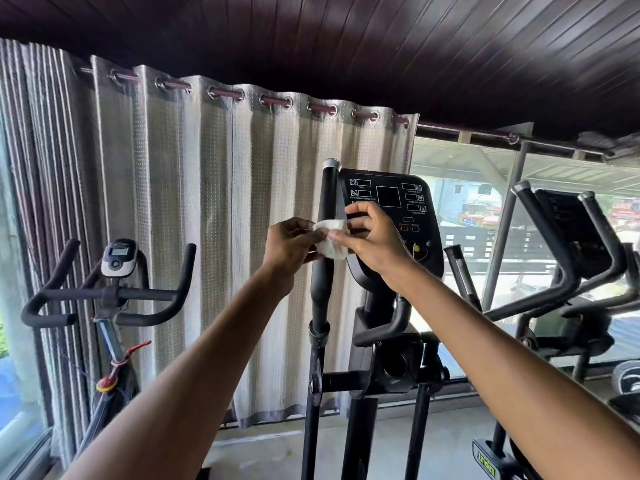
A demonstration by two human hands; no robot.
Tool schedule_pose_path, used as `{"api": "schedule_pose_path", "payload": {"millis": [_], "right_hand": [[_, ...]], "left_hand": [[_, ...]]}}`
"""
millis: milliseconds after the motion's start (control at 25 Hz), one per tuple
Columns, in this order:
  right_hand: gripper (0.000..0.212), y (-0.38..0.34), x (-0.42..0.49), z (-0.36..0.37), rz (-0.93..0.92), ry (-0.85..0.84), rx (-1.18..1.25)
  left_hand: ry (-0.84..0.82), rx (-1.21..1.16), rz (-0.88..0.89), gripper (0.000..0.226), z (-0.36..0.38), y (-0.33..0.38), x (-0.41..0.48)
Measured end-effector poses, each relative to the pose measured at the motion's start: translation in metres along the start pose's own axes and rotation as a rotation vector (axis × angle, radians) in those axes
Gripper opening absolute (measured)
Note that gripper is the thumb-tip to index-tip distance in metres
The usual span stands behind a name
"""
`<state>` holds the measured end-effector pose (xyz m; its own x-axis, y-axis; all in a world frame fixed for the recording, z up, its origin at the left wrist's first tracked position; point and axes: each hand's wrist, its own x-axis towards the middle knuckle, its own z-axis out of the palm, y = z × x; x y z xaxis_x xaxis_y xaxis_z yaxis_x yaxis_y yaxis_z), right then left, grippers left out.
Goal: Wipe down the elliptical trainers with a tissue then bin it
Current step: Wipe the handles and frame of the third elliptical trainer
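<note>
- The tissue, white and crumpled, hangs just left of the console, in front of the upright handlebar that rises at the console's left side.
- Both hands pinch it. The left hand grasps its left edge and the right hand its right, fingers curled, probably shaping it into a pad for wiping.
- Held at console height, it is close to the panel, which is likely the surface to be wiped.
- A second elliptical trainer stands right of the console.
- An exercise bike stands well left of it.
</note>
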<state>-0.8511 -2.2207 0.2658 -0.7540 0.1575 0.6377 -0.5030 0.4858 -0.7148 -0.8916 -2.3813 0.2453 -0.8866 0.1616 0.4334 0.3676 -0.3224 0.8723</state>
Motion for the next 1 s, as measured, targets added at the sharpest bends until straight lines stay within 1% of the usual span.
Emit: {"api": "schedule_pose_path", "payload": {"millis": [120, 240, 280, 320, 360, 400, 440, 480, 520, 600, 720, 800, 840, 920, 1000], "right_hand": [[0.037, 0.006, 0.021, 0.007, 0.005, 0.080, 0.003], [0.028, 0.014, 0.041, 0.015, -0.016, 0.161, -0.094], [0.022, 0.018, 0.045, 0.017, -0.065, 0.204, -0.184], [0.016, 0.021, 0.047, 0.019, -0.162, 0.273, -0.290], [0.011, 0.024, 0.047, 0.021, -0.297, 0.338, -0.383], [0.008, 0.024, 0.046, 0.025, -0.431, 0.366, -0.442], [0.009, 0.026, 0.043, 0.031, -0.515, 0.340, -0.491], [0.014, 0.028, 0.040, 0.037, -0.541, 0.279, -0.547], [0.019, 0.032, 0.038, 0.044, -0.522, 0.217, -0.595], [0.023, 0.040, 0.037, 0.051, -0.473, 0.166, -0.633], [0.021, 0.045, 0.041, 0.056, -0.433, 0.236, -0.628], [0.019, 0.045, 0.038, 0.060, -0.440, 0.268, -0.692], [0.017, 0.047, 0.035, 0.063, -0.471, 0.250, -0.754], [0.013, 0.050, 0.037, 0.061, -0.511, 0.219, -0.822], [0.014, 0.047, 0.059, 0.054, -0.461, 0.280, -0.794]], "left_hand": [[0.029, -0.012, 0.015, 0.017, -0.002, -0.006, 0.022], [0.089, 0.012, 0.038, 0.018, -0.002, -0.010, 0.042], [0.119, 0.025, 0.037, 0.017, -0.001, -0.011, 0.049], [0.157, 0.050, 0.039, 0.017, -0.001, -0.014, 0.056], [0.200, 0.098, 0.038, 0.016, 0.000, -0.017, 0.062], [0.238, 0.148, 0.043, 0.016, -0.001, -0.019, 0.067], [0.263, 0.175, 0.046, 0.017, -0.001, -0.022, 0.070], [0.273, 0.179, 0.049, 0.018, -0.001, -0.025, 0.073], [0.271, 0.168, 0.051, 0.019, -0.002, -0.029, 0.075], [0.257, 0.136, 0.024, 0.021, -0.002, -0.038, 0.075], [0.172, 0.080, -0.045, 0.012, -0.008, -0.051, 0.076], [0.086, -0.002, -0.117, 0.012, -0.009, -0.056, 0.074], [0.042, -0.028, -0.146, 0.011, -0.009, -0.059, 0.073], [-0.036, -0.034, -0.187, 0.021, -0.008, -0.065, 0.067], [-0.078, -0.021, -0.210, 0.031, -0.008, -0.068, 0.061]]}}
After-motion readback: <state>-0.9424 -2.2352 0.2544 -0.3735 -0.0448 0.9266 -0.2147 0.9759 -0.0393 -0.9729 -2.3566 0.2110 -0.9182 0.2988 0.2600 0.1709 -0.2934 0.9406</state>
